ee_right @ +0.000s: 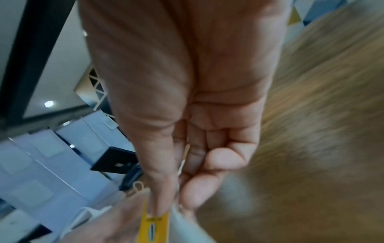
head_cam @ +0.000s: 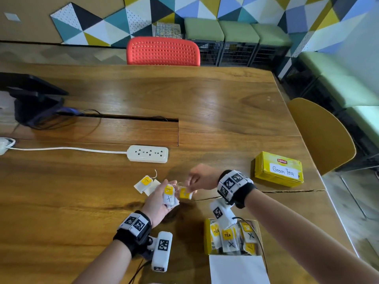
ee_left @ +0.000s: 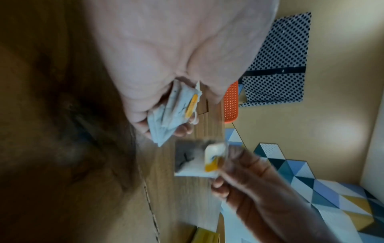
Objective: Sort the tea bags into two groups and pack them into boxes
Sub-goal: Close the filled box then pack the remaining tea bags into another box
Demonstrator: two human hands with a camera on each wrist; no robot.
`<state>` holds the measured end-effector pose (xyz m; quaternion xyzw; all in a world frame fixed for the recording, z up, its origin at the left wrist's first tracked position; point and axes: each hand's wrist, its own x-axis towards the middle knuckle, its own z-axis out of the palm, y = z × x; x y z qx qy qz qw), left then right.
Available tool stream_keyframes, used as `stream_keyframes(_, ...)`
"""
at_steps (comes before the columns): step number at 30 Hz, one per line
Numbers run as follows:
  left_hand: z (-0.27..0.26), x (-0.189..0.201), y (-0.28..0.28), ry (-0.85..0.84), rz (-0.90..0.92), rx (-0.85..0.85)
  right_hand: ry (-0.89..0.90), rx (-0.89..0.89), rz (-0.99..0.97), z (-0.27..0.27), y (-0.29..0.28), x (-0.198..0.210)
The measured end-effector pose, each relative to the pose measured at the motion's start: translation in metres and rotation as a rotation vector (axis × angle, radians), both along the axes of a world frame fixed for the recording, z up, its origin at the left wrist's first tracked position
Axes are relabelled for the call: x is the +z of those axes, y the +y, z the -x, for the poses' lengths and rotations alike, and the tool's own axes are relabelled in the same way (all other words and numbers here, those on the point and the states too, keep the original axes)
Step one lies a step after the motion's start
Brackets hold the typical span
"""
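Seemingly mid-sort, the left hand [head_cam: 159, 201] cradles a few X-marked tea bags [head_cam: 169, 198] while the right hand [head_cam: 200, 178] pinches one more bag [head_cam: 185, 194] beside them, which next needs adding to that stack or dropping into the open box [head_cam: 207, 238], crowded with bags, below the right wrist; the closed Green Tea box [head_cam: 277, 169] sits beyond it.

Motion blurs the tea bag [ee_left: 199, 160] at the left wrist view's centre; the open box [head_cam: 207, 240] at lower right is partly hidden behind the right wrist's camera [head_cam: 222, 215].
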<state>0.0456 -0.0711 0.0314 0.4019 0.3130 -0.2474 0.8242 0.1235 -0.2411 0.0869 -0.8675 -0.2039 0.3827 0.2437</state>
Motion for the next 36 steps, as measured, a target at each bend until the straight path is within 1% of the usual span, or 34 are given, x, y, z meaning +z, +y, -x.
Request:
stream_keyframes(1,0.001,0.001,-0.002,0.000,0.038,-0.002,0.026,-0.001,-0.034,0.002,0.010,0.001)
stream_keyframes(3,0.005,0.001,-0.004,-0.003,0.100,-0.019,0.029,-0.063,-0.082,0.004,0.025,-0.002)
stream_keyframes(5,0.010,0.000,0.001,-0.025,0.100,-0.037,0.032,-0.106,-0.104,0.004,0.035,-0.007)
stream_keyframes(8,0.018,-0.006,0.017,-0.069,0.078,0.020,0.185,-0.065,-0.197,0.004,0.045,-0.004)
stream_keyframes(11,0.026,-0.015,0.036,-0.048,0.045,0.108,0.330,-0.064,-0.267,0.009,0.055,0.000)
stream_keyframes(13,0.029,-0.017,0.044,-0.056,0.066,0.097,0.362,-0.056,-0.262,0.013,0.063,-0.001)
stream_keyframes(14,0.030,-0.017,0.047,-0.063,0.084,0.088,0.341,-0.042,-0.251,0.014,0.068,-0.004)
stream_keyframes(16,0.032,-0.015,0.049,-0.067,0.106,0.083,0.230,-0.048,-0.251,0.014,0.078,-0.014)
stream_keyframes(18,0.034,-0.015,0.052,-0.074,0.085,0.071,0.099,-0.118,-0.245,0.011,0.085,-0.026)
stream_keyframes(20,0.036,-0.016,0.059,-0.071,0.054,0.053,0.036,-0.191,-0.218,0.006,0.091,-0.037)
stream_keyframes(22,0.038,-0.021,0.070,-0.072,0.015,0.025,-0.053,-0.218,-0.103,-0.002,0.096,-0.047)
stream_keyframes(24,0.040,-0.025,0.083,-0.091,0.006,0.011,-0.153,-0.230,0.081,-0.007,0.102,-0.056)
stream_keyframes(26,0.039,-0.027,0.095,-0.111,0.018,0.031,-0.183,-0.235,0.219,-0.006,0.111,-0.061)
stream_keyframes(27,0.038,-0.029,0.100,-0.117,0.018,0.044,-0.191,-0.234,0.252,-0.005,0.115,-0.065)
stream_keyframes(31,0.031,-0.030,0.112,-0.076,0.033,0.076,-0.160,-0.244,0.284,-0.006,0.125,-0.072)
stream_keyframes(34,0.023,-0.029,0.115,-0.001,0.029,0.115,-0.113,-0.137,0.316,-0.011,0.125,-0.062)
stream_keyframes(36,0.020,-0.028,0.115,0.031,-0.011,0.137,-0.162,-0.131,0.270,-0.011,0.122,-0.050)
